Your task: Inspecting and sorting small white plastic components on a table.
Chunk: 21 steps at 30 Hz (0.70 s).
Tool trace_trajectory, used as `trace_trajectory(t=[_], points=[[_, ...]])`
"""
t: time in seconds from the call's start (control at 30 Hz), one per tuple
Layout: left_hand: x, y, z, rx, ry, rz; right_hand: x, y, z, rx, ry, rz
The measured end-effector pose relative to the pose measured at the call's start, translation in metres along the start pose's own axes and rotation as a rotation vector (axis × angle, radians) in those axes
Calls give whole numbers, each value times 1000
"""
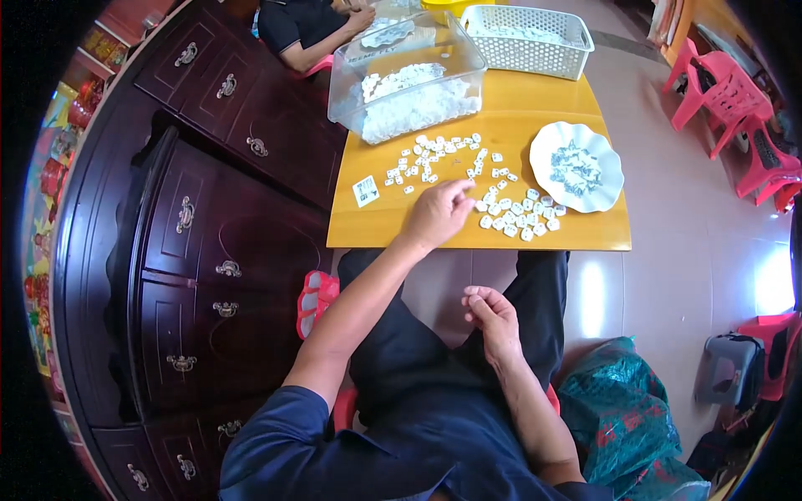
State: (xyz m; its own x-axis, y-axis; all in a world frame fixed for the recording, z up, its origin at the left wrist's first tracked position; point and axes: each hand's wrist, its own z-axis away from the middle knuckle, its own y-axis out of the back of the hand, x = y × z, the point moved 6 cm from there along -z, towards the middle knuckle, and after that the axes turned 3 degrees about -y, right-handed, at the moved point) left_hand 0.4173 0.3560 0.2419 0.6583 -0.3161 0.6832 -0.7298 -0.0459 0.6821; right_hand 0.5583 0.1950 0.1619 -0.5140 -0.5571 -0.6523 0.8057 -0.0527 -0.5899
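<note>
My left hand [438, 214] reaches over the near part of the yellow wooden table. Its bent fingers point right, a little apart, beside a cluster of small white plastic pieces with dark holes [520, 215]. I see nothing between them. My right hand [493, 321] hangs above my lap, off the table edge, with thumb and fingertips drawn together; anything held there is too small to make out. Smaller white pieces [430, 149] lie scattered farther back. To the right stands a scalloped white plate [608, 185] with a heap of small grey-silver parts [576, 169].
At the table's back are a clear plastic bin [468, 63] of white pieces and a white perforated basket [535, 62]. A printed card [365, 191] lies left. Dark drawers [225, 209] flank the table. Another person [305, 33] sits beyond. A green sack [618, 409] rests on the floor.
</note>
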Motion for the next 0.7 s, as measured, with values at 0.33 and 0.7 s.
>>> trace_trajectory(t=[0.33,0.7], points=[[-21,10,-23,32,-10,-519,5,-4,-1,-25,-10,-18],[-3,23,29,126,-53,-453,0,-1,-1,-3,-19,29]])
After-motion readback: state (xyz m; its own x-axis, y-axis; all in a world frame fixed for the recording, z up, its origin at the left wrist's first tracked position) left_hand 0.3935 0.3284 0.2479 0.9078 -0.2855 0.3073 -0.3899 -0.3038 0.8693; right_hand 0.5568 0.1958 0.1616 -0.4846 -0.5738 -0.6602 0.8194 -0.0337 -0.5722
